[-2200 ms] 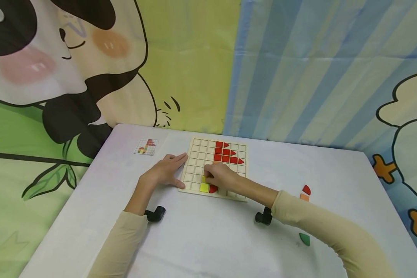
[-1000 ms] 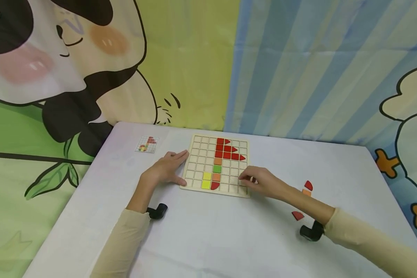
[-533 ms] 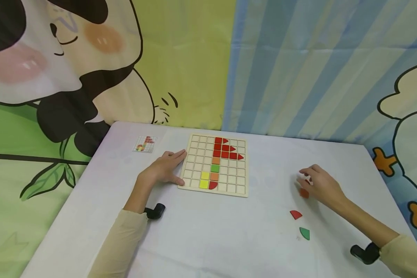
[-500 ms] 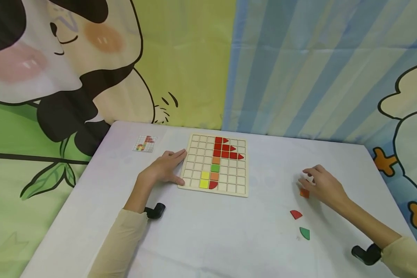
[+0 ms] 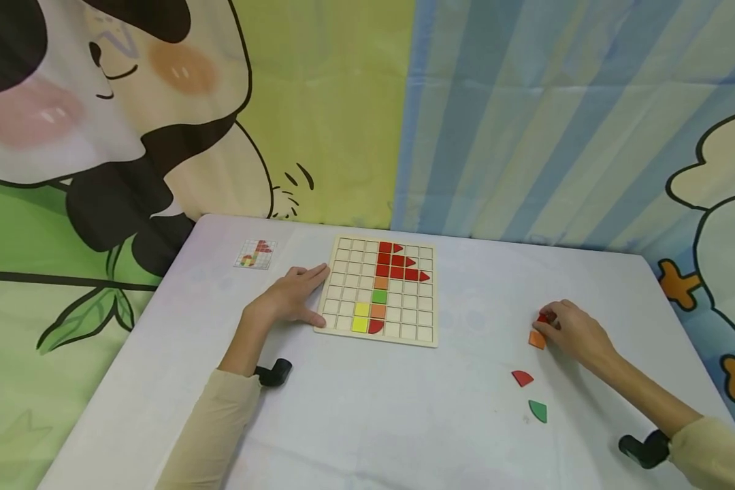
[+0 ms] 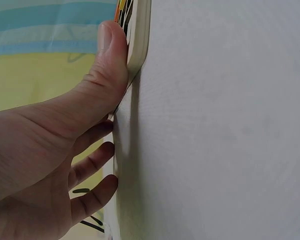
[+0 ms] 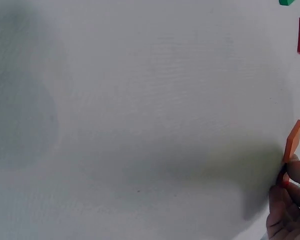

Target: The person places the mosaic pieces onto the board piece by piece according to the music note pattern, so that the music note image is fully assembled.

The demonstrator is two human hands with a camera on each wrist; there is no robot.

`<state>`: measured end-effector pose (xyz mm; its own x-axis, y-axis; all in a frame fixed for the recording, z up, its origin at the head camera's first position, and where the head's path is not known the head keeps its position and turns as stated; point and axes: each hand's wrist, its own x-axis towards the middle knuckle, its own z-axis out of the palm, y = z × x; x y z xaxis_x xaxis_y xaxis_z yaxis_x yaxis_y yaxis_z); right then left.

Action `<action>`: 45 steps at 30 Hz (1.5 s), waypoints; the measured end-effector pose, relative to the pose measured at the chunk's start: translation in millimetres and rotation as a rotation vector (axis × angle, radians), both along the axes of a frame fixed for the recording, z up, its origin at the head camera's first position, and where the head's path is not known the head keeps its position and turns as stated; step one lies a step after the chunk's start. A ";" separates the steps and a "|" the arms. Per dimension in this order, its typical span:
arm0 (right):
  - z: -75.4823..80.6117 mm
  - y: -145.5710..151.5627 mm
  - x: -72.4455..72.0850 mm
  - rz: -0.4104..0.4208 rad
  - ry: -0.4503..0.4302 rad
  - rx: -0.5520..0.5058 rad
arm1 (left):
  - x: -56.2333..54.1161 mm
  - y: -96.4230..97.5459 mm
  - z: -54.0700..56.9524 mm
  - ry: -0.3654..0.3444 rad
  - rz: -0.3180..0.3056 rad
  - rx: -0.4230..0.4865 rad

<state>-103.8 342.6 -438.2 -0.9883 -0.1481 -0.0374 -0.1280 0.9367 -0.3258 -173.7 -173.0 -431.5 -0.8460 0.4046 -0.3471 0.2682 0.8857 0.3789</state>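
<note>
My left hand (image 5: 289,297) rests along the left edge of the wooden grid board (image 5: 408,318), its thumb at the near corner and its fingers fairly straight. In the left wrist view the thumb (image 6: 106,60) presses against the board's rim. On the board lie red squares (image 5: 384,271) with red pointed tiles, plus orange, green, yellow and rounded red tiles. At the right, my right hand (image 5: 578,335) pinches a red quarter-circle tile (image 5: 542,318), mostly covered by the fingers. Touching or very near them lies an orange square tile (image 5: 536,339), also seen in the right wrist view.
A red quarter-circle tile (image 5: 523,378) and a green one (image 5: 537,411) lie on the white tabletop (image 5: 404,415) nearer to me. A small pattern card (image 5: 255,254) lies left of the board. A printed cloth backdrop (image 5: 496,136) stands behind the table.
My right hand has moved from the board out to the loose tiles on the right, lowered, and closed its fingers on the red quarter-circle tile. The left hand stays at the board.
</note>
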 end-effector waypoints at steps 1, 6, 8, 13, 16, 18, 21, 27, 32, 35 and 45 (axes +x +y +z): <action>0.2 -0.5 -2.2 0.005 0.004 -0.008 | 0.0 -0.2 0.5 0.002 0.003 0.001; 5.6 -9.8 -17.8 0.034 0.042 -0.044 | 0.1 -0.8 1.0 -0.003 0.006 0.007; 10.3 -19.3 -25.6 0.055 0.085 -0.075 | 0.0 -0.7 0.2 -0.006 -0.002 0.004; 23.3 -63.6 -47.1 0.155 0.172 -0.222 | -0.2 -0.1 -1.1 0.004 -0.010 0.005; 28.2 -102.2 -56.6 0.217 0.136 -0.287 | 0.4 0.1 -1.0 0.006 -0.005 0.010; 30.1 -129.6 -61.0 0.269 0.095 -0.323 | 1.2 0.0 -0.8 0.009 0.001 0.012; 33.2 -167.3 -64.6 0.357 0.043 -0.363 | 2.1 0.3 -0.9 0.002 0.008 0.016; 42.2 -220.2 -77.0 0.494 0.000 -0.398 | 0.8 0.7 -3.1 0.007 -0.004 0.014; 40.4 -245.7 -86.1 0.514 -0.069 -0.344 | 0.1 0.8 -2.3 0.002 0.008 0.022; 34.4 -254.4 -87.4 0.517 -0.128 -0.284 | 0.1 1.3 -2.7 -0.016 0.012 0.026; 17.9 -271.6 -90.9 0.534 -0.148 -0.216 | 0.1 -0.2 -1.2 0.000 -0.004 0.008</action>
